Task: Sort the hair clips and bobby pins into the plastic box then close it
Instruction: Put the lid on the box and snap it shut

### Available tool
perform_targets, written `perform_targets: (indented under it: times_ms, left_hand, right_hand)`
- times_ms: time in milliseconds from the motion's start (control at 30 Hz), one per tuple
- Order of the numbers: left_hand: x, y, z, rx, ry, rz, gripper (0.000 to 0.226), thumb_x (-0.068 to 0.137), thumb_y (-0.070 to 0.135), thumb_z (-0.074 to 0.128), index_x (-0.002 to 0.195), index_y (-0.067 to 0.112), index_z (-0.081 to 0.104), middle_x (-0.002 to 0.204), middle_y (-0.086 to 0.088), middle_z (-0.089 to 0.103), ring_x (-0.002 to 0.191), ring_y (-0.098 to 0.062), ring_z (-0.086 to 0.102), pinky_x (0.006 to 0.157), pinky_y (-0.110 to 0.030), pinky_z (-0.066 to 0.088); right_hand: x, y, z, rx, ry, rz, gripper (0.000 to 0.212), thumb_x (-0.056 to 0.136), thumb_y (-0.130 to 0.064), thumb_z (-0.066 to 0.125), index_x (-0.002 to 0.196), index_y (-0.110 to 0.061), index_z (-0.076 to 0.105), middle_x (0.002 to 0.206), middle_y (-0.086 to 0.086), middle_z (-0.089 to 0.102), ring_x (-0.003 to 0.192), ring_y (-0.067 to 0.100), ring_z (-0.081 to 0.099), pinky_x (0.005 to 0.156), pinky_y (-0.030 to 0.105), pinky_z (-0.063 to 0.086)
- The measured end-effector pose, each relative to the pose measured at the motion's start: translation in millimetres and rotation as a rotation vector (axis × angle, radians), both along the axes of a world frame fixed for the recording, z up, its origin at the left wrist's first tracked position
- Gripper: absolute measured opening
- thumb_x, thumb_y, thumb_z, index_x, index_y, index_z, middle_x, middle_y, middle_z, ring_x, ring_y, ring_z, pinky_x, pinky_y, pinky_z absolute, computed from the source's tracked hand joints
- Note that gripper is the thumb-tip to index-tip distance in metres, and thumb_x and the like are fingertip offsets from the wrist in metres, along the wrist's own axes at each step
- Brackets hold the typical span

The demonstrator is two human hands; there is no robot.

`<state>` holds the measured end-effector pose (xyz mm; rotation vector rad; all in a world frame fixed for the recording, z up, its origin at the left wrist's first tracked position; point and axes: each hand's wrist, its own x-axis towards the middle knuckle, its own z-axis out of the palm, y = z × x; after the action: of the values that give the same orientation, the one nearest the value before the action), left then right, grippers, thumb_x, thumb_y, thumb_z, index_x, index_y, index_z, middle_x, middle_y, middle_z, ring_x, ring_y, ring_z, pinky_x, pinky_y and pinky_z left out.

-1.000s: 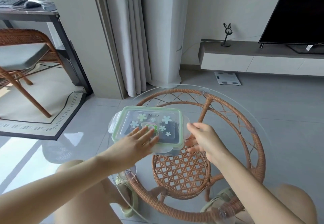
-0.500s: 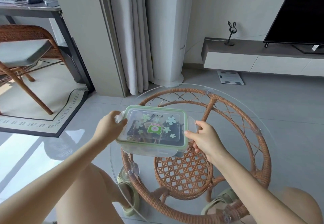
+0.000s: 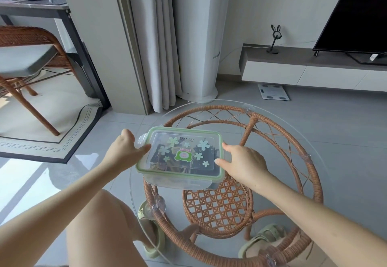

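A clear plastic box [image 3: 180, 180] with a green-rimmed lid [image 3: 182, 153] sits on the round glass tabletop [image 3: 293, 137]. The lid lies on the box and carries flower stickers and a green frog sticker. Dark hair clips and bobby pins [image 3: 206, 151] show through the lid. My left hand [image 3: 125, 151] grips the box's left end at the side latch flap. My right hand [image 3: 243, 162] presses on the right end of the lid, with its fingers over the edge. The right latch is hidden under that hand.
The glass top rests on a rattan table frame [image 3: 272, 183] with a woven lower shelf. My knees and green sandals [image 3: 261, 239] are under it. A rattan chair [image 3: 27, 57] and desk stand far left, a curtain [image 3: 155, 42] behind, a TV unit [image 3: 314, 70] at right.
My left hand moved from the top of the lid to the box's left end. My right hand came onto the right end. The view has drifted slightly.
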<state>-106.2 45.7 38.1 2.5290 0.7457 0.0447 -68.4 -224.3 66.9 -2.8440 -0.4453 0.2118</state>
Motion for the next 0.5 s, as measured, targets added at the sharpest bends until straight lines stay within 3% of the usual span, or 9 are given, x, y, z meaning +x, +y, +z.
perform_targets:
  times_ms: [33,67,133,200,267,333,400,500]
  left_hand:
    - [0,0,-1,0.11,0.02,-0.047,0.045,0.087,0.044,0.055,0.104,0.004,0.045,0.102,-0.013,0.055,0.088,-0.029,0.052,0.068,-0.033,0.037]
    - [0,0,-1,0.183,0.044,-0.085,0.046,0.089,0.047,0.05,0.102,0.003,0.047,0.103,-0.013,0.055,0.092,-0.03,0.052,0.07,-0.033,0.038]
    - [3,1,-1,0.253,0.124,-0.152,0.046,0.093,0.048,0.039,0.097,0.003,0.05,0.096,-0.011,0.054,0.097,-0.032,0.054,0.074,-0.034,0.038]
    - [4,0,-1,0.234,0.208,-0.23,0.05,0.097,0.044,0.027,0.078,0.004,0.05,0.082,-0.01,0.053,0.088,-0.031,0.055,0.071,-0.032,0.038]
    - [4,0,-3,0.181,0.261,-0.299,0.054,0.099,0.041,0.018,0.07,0.004,0.046,0.08,-0.015,0.054,0.079,-0.03,0.053,0.07,-0.03,0.037]
    - [4,5,-6,0.11,0.269,-0.326,0.055,0.099,0.042,0.015,0.074,0.005,0.048,0.088,-0.021,0.059,0.083,-0.032,0.056,0.072,-0.031,0.041]
    - [6,11,-10,0.01,0.258,-0.326,0.06,0.099,0.043,0.016,0.081,0.003,0.056,0.099,-0.023,0.064,0.091,-0.033,0.059,0.078,-0.034,0.044]
    - [5,12,-17,-0.233,0.22,-0.3,0.063,0.1,0.039,0.017,0.098,-0.004,0.064,0.09,-0.016,0.063,0.075,-0.027,0.055,0.07,-0.03,0.045]
  right_hand:
    - [0,2,4,-0.068,-0.041,0.02,0.038,0.089,-0.049,0.05,0.104,-0.015,0.062,0.084,0.001,0.066,0.083,0.024,0.061,0.067,0.031,0.045]
    - [2,4,6,-0.118,-0.054,0.034,0.04,0.089,-0.05,0.05,0.076,-0.013,0.056,0.069,-0.001,0.057,0.078,0.025,0.058,0.063,0.03,0.042]
    - [5,6,6,-0.138,0.011,0.039,0.05,0.089,-0.048,0.051,0.055,-0.015,0.035,0.055,-0.003,0.037,0.064,0.023,0.048,0.058,0.029,0.036]
    - [11,5,7,-0.055,0.143,0.025,0.05,0.089,-0.043,0.054,0.053,-0.014,0.035,0.05,-0.002,0.038,0.05,0.018,0.043,0.051,0.027,0.036]
    - [20,4,7,0.031,0.295,0.014,0.042,0.088,-0.04,0.057,0.06,-0.009,0.052,0.05,0.002,0.052,0.043,0.014,0.049,0.054,0.028,0.048]
    - [31,3,5,0.131,0.469,-0.025,0.037,0.088,-0.034,0.06,0.081,0.003,0.062,0.062,0.01,0.064,0.046,0.013,0.057,0.064,0.031,0.057]
    - [41,1,0,0.293,0.649,-0.093,0.036,0.085,-0.024,0.065,0.09,0.011,0.062,0.071,0.016,0.066,0.052,0.016,0.059,0.066,0.031,0.057]
    - [47,-2,-6,0.433,0.788,-0.13,0.034,0.083,-0.015,0.068,0.093,0.016,0.061,0.079,0.021,0.066,0.06,0.018,0.059,0.062,0.028,0.055]
